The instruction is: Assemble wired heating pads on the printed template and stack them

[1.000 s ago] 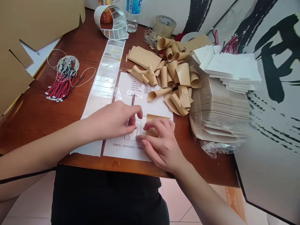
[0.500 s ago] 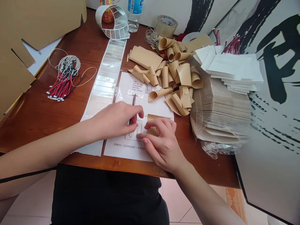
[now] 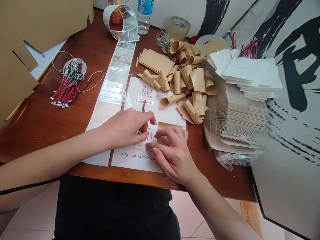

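My left hand [image 3: 125, 128] rests on a white printed template sheet [image 3: 140, 160], its fingers pinched on a thin red-and-black wire [image 3: 143, 108] that runs up the sheet. My right hand [image 3: 172, 151] lies beside it, fingertips pressing a clear label down on a drawn rectangle. Its fingers curl over a flat brown backing paper [image 3: 166, 126]. The two hands nearly touch at the fingertips.
A heap of curled brown backing papers [image 3: 188, 83] lies behind the sheet. A tall stack of flat packets [image 3: 240, 110] stands at the right. A strip of clear labels [image 3: 115, 80] runs from a roll [image 3: 122, 21]. A bundle of red wires [image 3: 67, 86] lies at the left, cardboard [image 3: 30, 36] beyond it.
Both hands stay in nearly the same spot. My left fingers have shifted slightly along the wire; the view has drifted a little.
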A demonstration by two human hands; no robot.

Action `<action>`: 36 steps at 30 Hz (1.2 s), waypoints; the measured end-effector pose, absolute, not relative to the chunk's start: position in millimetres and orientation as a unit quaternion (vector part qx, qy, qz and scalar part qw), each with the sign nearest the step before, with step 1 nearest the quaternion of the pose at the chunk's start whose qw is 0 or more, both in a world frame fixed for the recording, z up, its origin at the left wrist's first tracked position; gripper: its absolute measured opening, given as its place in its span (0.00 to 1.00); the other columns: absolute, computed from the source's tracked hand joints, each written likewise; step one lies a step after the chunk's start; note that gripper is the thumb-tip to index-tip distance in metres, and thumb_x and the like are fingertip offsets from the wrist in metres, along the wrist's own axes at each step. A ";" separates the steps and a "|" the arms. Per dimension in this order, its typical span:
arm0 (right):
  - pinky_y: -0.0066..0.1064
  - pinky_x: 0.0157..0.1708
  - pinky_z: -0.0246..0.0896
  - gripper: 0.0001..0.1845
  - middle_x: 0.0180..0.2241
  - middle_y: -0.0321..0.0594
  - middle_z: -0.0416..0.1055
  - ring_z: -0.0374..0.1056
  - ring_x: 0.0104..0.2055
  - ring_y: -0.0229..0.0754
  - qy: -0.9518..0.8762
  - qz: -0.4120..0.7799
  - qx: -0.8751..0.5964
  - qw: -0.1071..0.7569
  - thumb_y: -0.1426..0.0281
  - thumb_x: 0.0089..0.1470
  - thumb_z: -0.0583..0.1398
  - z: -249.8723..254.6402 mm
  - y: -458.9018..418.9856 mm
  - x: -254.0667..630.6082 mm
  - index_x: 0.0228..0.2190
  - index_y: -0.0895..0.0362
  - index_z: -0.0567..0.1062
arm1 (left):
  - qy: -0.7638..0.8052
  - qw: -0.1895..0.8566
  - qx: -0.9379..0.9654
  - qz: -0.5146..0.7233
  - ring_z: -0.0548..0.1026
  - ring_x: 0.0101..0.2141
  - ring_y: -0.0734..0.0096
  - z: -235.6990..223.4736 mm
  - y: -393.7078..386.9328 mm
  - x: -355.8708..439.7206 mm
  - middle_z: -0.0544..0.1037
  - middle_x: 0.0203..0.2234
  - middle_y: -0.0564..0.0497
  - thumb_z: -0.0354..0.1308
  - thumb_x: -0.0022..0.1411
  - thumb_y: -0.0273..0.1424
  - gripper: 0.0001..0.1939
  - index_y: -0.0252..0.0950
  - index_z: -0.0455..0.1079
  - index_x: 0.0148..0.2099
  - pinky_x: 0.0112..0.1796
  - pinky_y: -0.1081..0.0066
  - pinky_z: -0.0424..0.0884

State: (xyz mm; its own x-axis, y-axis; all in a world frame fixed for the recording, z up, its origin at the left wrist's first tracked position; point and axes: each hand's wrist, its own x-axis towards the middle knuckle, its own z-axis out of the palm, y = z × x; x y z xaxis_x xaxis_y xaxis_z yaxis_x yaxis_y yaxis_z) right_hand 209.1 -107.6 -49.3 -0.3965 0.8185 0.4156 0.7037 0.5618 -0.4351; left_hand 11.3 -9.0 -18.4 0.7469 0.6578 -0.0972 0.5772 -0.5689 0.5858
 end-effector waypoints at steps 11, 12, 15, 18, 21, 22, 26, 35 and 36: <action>0.46 0.47 0.53 0.17 0.42 0.45 0.72 0.64 0.46 0.48 -0.829 0.101 -0.467 0.291 0.71 0.67 0.55 -47.7 -107.8 209.0 0.34 0.53 0.83 | 0.349 0.307 0.882 0.074 0.76 0.30 0.71 -21.4 -8.7 11.5 0.82 0.31 0.58 0.59 0.63 0.28 0.14 0.39 0.71 0.51 0.34 0.70 0.66; 0.47 0.47 0.53 0.17 0.42 0.45 0.72 0.64 0.46 0.49 -0.828 0.104 -0.470 0.289 0.71 0.67 0.55 -47.9 -107.9 209.0 0.34 0.53 0.84 | 0.348 0.306 0.883 0.075 0.76 0.30 0.71 -21.8 -8.8 11.4 0.82 0.31 0.58 0.59 0.63 0.28 0.14 0.39 0.71 0.51 0.34 0.70 0.66; 0.47 0.47 0.52 0.18 0.43 0.44 0.72 0.64 0.46 0.48 -0.825 0.105 -0.478 0.281 0.70 0.67 0.54 -48.2 -107.8 209.0 0.35 0.52 0.84 | 0.345 0.302 0.885 0.082 0.76 0.30 0.71 -23.1 -8.8 12.0 0.82 0.31 0.57 0.59 0.63 0.28 0.13 0.39 0.72 0.51 0.34 0.70 0.66; 0.46 0.47 0.52 0.18 0.42 0.44 0.72 0.64 0.46 0.48 -0.824 0.097 -0.482 0.282 0.70 0.68 0.54 -48.4 -107.6 208.5 0.34 0.52 0.83 | 0.341 0.298 0.888 0.087 0.76 0.30 0.71 -24.2 -9.1 12.8 0.82 0.31 0.57 0.59 0.63 0.27 0.13 0.38 0.72 0.51 0.34 0.70 0.67; 0.45 0.46 0.51 0.18 0.42 0.44 0.71 0.64 0.46 0.48 -0.821 0.092 -0.485 0.286 0.70 0.68 0.54 -49.0 -107.5 207.7 0.33 0.52 0.83 | 0.340 0.297 0.888 0.087 0.77 0.31 0.70 -24.3 -9.4 12.7 0.82 0.30 0.57 0.59 0.63 0.27 0.14 0.39 0.72 0.51 0.34 0.70 0.67; 0.45 0.46 0.51 0.18 0.42 0.44 0.71 0.64 0.46 0.47 -0.820 0.091 -0.486 0.287 0.70 0.68 0.54 -49.4 -107.6 207.6 0.33 0.52 0.83 | 0.341 0.296 0.888 0.088 0.77 0.31 0.70 -24.1 -9.4 12.5 0.82 0.30 0.57 0.59 0.63 0.28 0.14 0.39 0.72 0.51 0.34 0.70 0.67; 0.45 0.47 0.51 0.18 0.42 0.43 0.71 0.64 0.47 0.48 -0.819 0.086 -0.490 0.287 0.69 0.69 0.54 -51.1 -107.5 207.5 0.33 0.51 0.82 | 0.342 0.294 0.889 0.087 0.77 0.31 0.70 -23.0 -9.3 11.6 0.82 0.30 0.57 0.59 0.63 0.27 0.14 0.39 0.72 0.51 0.35 0.70 0.67; 0.45 0.48 0.51 0.17 0.42 0.44 0.71 0.64 0.48 0.48 -0.815 0.089 -0.498 0.283 0.70 0.69 0.54 -50.1 -107.7 208.4 0.36 0.51 0.83 | 0.341 0.305 0.885 0.085 0.77 0.30 0.71 -24.4 -8.2 12.1 0.82 0.31 0.57 0.59 0.62 0.28 0.15 0.39 0.72 0.51 0.34 0.70 0.67; 0.45 0.48 0.51 0.17 0.42 0.44 0.71 0.65 0.48 0.48 -0.814 0.089 -0.500 0.283 0.70 0.69 0.54 -50.2 -107.7 208.4 0.36 0.51 0.83 | 0.341 0.305 0.885 0.087 0.77 0.30 0.71 -24.8 -8.0 11.6 0.82 0.31 0.57 0.59 0.62 0.28 0.15 0.39 0.72 0.51 0.34 0.70 0.67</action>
